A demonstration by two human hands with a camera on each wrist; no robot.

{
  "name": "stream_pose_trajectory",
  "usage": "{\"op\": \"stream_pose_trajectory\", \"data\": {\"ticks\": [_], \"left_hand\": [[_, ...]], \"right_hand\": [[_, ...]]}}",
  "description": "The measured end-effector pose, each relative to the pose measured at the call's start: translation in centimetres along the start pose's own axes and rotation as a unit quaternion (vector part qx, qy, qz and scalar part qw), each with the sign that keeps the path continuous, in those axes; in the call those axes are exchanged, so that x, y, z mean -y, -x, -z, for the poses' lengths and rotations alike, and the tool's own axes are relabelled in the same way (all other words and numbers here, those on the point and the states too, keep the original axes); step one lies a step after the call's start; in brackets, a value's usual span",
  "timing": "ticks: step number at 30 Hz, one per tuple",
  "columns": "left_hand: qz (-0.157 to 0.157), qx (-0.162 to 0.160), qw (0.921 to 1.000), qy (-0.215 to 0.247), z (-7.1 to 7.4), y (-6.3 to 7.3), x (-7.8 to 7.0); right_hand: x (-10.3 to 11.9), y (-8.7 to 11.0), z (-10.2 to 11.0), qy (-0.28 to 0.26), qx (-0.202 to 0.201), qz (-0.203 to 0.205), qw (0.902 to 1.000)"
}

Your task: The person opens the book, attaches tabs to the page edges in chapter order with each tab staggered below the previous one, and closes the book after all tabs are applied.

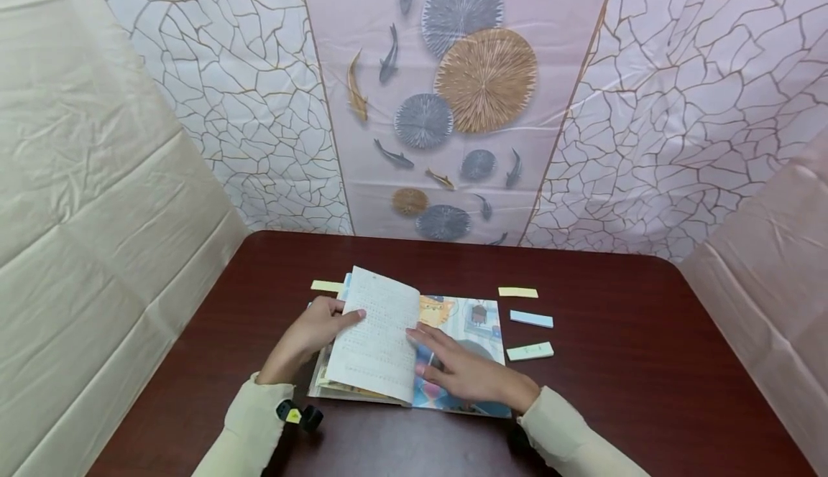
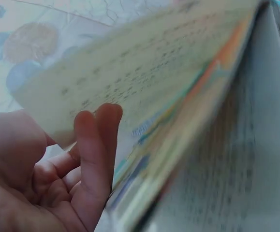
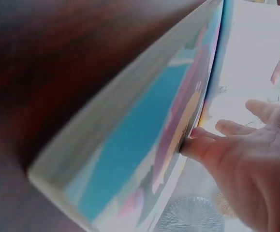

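Note:
An illustrated book (image 1: 466, 319) lies open on the table, its right page full of coloured pictures. Above its left side a raised page (image 1: 382, 333) covered in small print stands tilted. My left hand (image 1: 321, 327) pinches the outer edge of that page between thumb and fingers; in the left wrist view more pages (image 2: 178, 159) fan out beneath it, blurred. With fingers extended, my right hand (image 1: 462, 369) rests at the book's inner fold, its fingertips touching the lifted page. The right wrist view shows the thick page block (image 3: 115, 101) beside that hand.
Right of the book lie a yellow strip (image 1: 518, 292), a blue strip (image 1: 532, 319) and a pale green strip (image 1: 530, 351). Another yellow strip (image 1: 326, 286) shows at the book's upper left. The dark red table (image 1: 601, 405) meets patterned cloth walls at its back.

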State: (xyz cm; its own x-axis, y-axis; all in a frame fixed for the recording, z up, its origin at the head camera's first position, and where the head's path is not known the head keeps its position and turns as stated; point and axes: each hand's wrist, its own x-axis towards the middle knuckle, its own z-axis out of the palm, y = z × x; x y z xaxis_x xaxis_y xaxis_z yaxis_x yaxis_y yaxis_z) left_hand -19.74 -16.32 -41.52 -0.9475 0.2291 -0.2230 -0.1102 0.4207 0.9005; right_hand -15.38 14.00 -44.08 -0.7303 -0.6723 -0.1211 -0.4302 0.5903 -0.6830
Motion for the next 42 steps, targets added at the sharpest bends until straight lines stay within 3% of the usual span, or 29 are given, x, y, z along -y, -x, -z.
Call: {"op": "stream_pose_trajectory", "data": {"ticks": [8,11,14,17,21,25,30,36,42], "left_hand": [[0.013,-0.026,0.9952,-0.093,0.4,-0.1,2.1],[0.010,-0.048,0.9883,-0.144,0.3,-0.1,2.6],[0.008,-0.095,0.9779,-0.186,0.4,0.5,2.3],[-0.019,-0.151,0.9671,-0.204,0.4,1.0,1.3],[-0.094,-0.196,0.9581,-0.187,-0.2,1.1,-0.2],[-0.137,-0.182,0.9623,-0.149,-1.5,1.0,-0.6],[-0.135,-0.130,0.9675,-0.170,-4.1,0.8,0.1],[-0.134,-0.097,0.9622,-0.217,-6.5,0.8,0.1],[-0.144,-0.049,0.9548,-0.255,-7.7,1.0,-0.6]], "right_hand": [[0.8,-0.5,-0.7,0.119,0.033,-0.015,0.9922],[1.2,-0.6,-0.8,0.142,0.034,-0.027,0.9888],[1.7,-0.8,-0.9,0.167,0.039,-0.024,0.9849],[2.0,-0.8,-0.8,0.188,0.042,-0.018,0.9811],[1.6,-0.9,-0.7,0.194,0.041,-0.005,0.9801],[0.7,-0.9,-0.8,0.180,0.036,0.005,0.9830],[1.4,-0.8,-0.7,0.178,0.042,-0.016,0.9831],[1.7,-0.8,-0.5,0.182,0.050,-0.019,0.9819],[-1.2,-1.2,-1.3,0.161,0.035,0.016,0.9862]]}}
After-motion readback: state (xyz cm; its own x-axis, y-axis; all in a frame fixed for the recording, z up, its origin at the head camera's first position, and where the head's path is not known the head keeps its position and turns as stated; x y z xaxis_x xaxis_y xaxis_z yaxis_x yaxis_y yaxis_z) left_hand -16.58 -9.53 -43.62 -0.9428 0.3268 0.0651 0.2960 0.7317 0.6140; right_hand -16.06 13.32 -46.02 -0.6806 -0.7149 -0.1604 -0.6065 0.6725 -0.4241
